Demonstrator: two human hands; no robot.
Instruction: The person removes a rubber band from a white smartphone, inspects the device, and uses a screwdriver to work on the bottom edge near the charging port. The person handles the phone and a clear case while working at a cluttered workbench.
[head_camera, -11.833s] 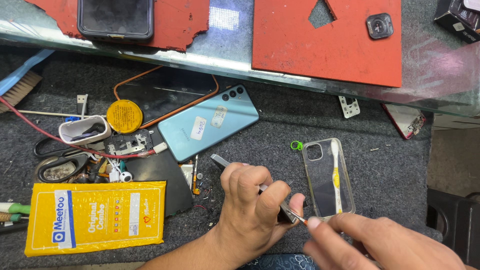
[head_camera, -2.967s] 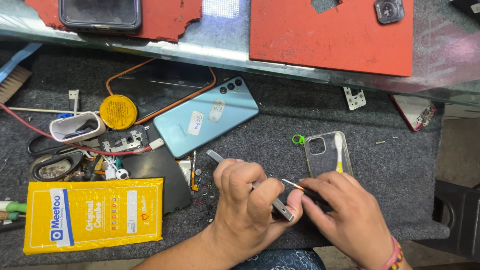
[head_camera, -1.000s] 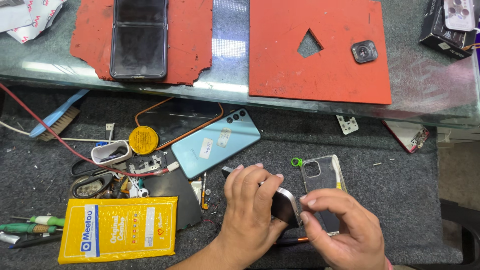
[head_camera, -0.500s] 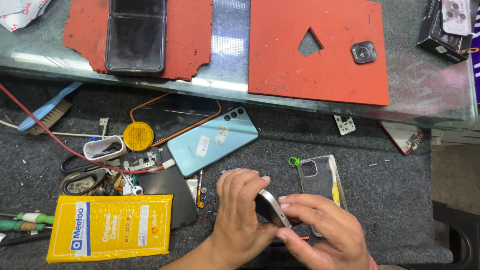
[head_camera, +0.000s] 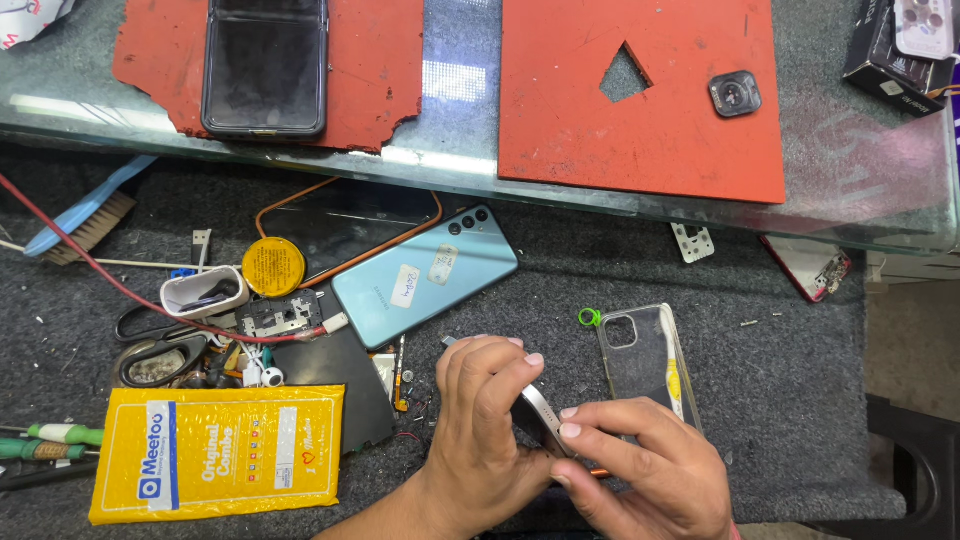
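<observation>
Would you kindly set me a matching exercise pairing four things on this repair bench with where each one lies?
Things:
1. black phone
2. light blue phone
3. clear phone case
4. yellow packet

Places:
A. on the grey mat, just right of both hands
B. on the torn red mat, upper left
C. at the lower left of the grey mat
D. face down, mid-bench, below the glass edge

Pairs: 1-B, 2-D, 3-A, 4-C

yellow flat package (head_camera: 218, 452) lower left; perhaps dark screen (head_camera: 264, 62) above.
</observation>
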